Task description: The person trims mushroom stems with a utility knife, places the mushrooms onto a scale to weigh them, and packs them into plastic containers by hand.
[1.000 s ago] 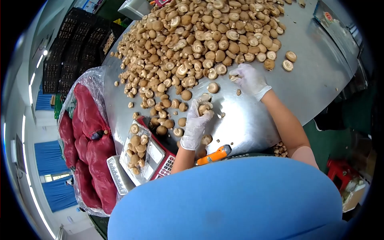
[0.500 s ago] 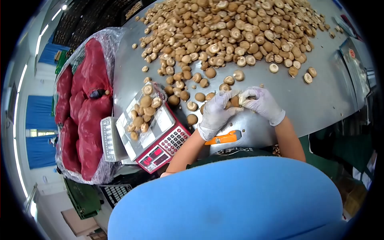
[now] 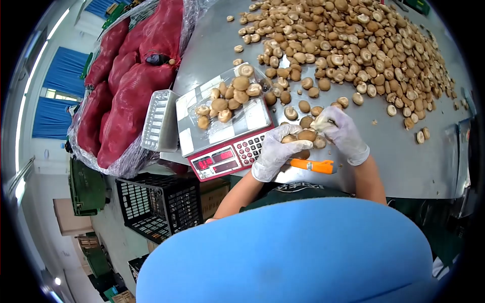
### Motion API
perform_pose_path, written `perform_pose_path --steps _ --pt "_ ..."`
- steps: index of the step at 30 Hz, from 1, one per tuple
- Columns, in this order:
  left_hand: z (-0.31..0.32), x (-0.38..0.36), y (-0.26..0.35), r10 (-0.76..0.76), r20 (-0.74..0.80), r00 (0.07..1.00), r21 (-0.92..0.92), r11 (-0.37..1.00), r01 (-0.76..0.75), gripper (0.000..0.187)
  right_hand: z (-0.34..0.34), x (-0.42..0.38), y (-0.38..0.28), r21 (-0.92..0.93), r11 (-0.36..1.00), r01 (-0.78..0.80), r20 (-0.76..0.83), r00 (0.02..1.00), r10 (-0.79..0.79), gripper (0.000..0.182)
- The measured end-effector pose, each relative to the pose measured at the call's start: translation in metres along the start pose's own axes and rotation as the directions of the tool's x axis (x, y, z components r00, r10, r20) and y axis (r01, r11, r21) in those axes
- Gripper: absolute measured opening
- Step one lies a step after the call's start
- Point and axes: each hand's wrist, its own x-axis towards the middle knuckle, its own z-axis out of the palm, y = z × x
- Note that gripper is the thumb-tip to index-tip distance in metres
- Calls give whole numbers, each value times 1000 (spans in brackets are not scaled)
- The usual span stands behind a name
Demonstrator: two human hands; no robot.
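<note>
My left hand (image 3: 274, 151), in a whitish glove, is closed around mushrooms (image 3: 306, 135) with brown caps. My right hand (image 3: 345, 135), gloved as well, has its fingers pinched together close beside them. What sits between those fingers is hidden, with only a small dark spot showing there. Below the hands, on the metal table, lies an orange tool (image 3: 314, 166) whose kind I cannot make out. Loose mushrooms (image 3: 290, 113) lie just beyond my fingers. Left of my left hand stands a red and white digital scale (image 3: 222, 129) with a plastic-wrapped group of mushrooms (image 3: 230, 98) on it.
A large heap of mushrooms (image 3: 353, 48) covers the far part of the metal table (image 3: 212, 48). Red mesh sacks (image 3: 136, 91) in clear plastic stand at left, beside a white plastic tray (image 3: 160, 121). A black crate (image 3: 161, 207) is below the table's left edge.
The view has swung left, so the scale and sacks appear larger and the black crate shows more. My right fingers have parted slightly from the left hand, exposing more of the held mushrooms.
</note>
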Motion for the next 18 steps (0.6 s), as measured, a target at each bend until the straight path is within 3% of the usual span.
perform_pose_path --steps 2,4,5,6,8,9,10,11,12,14,16,18 --pt "-12 -3 -6 15 -71 997 -67 998 -20 32 -2 4 -3 31 997 68 -31 997 -67 17" --pt "-22 -8 -7 51 -74 996 -116 992 -59 31 -5 8 -7 405 909 -100 -230 951 206 19" --pt "-27 -10 -6 89 -93 992 -82 992 -97 31 -4 8 -13 379 904 -200 -195 937 289 22" --pt "-32 -12 -7 127 -109 986 -48 990 -133 32 3 8 -14 376 905 -201 -199 936 291 22" --pt "-40 -16 -9 115 -97 989 -60 991 -121 33 27 7 -13 134 957 -257 39 966 254 23" --pt "-43 -18 -9 133 -75 988 -39 990 -136 33 40 11 -4 -212 964 163 34 987 -159 22" --pt "-46 -19 -11 151 -53 987 -19 988 -152 33 47 12 -14 -219 963 156 30 988 -153 22" --pt "-48 -17 -17 199 -71 977 49 979 -196 31 52 12 -29 -22 993 -115 116 986 117 21" --pt "-51 -18 -16 199 -69 978 43 980 -196 31 55 12 -37 145 908 -392 250 903 350 21" --pt "-59 -22 -12 163 2 987 -52 985 -163 35 63 16 -13 150 937 -315 255 928 272 22" --pt "-57 -26 -2 162 10 987 -126 979 -160 38 70 17 -7 156 977 -143 234 967 104 23" --pt "-62 -25 -1 162 25 986 -199 968 -154 41 73 13 -14 149 976 -157 238 964 119 24"
